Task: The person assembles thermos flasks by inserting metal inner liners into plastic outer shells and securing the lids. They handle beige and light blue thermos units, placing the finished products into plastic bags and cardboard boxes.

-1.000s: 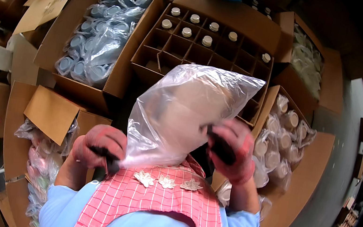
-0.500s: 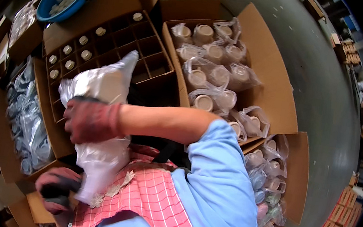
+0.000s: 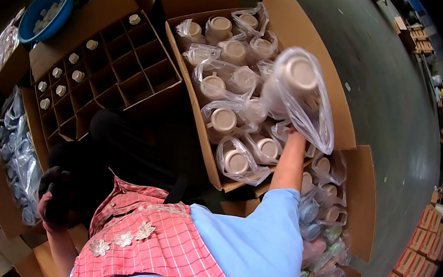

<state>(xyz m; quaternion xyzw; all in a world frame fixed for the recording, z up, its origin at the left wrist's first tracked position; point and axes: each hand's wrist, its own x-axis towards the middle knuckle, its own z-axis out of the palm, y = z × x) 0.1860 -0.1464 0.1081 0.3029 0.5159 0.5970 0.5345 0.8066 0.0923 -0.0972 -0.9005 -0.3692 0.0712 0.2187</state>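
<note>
a: where was the bagged cup at that point?

b: it was held up over the open cardboard box on the right, the one packed with other bagged cups. the clear plastic bag was draped down round it and the pale base was turned toward the camera.

a: and the right hand?

b: mostly hidden behind the plastic, so the fingers couldn't be made out. the bag was gripped from below though, arm stretched out in a blue sleeve.

a: left hand?

b: kept low at the left, in a dark glove, closed on something dark. what it was couldn't be told.

a: anything else around?

b: a divided box with small capped bottles in some cells was seen left of the cup box, a blue basin further up left, and a red checked apron at the bottom.
</note>
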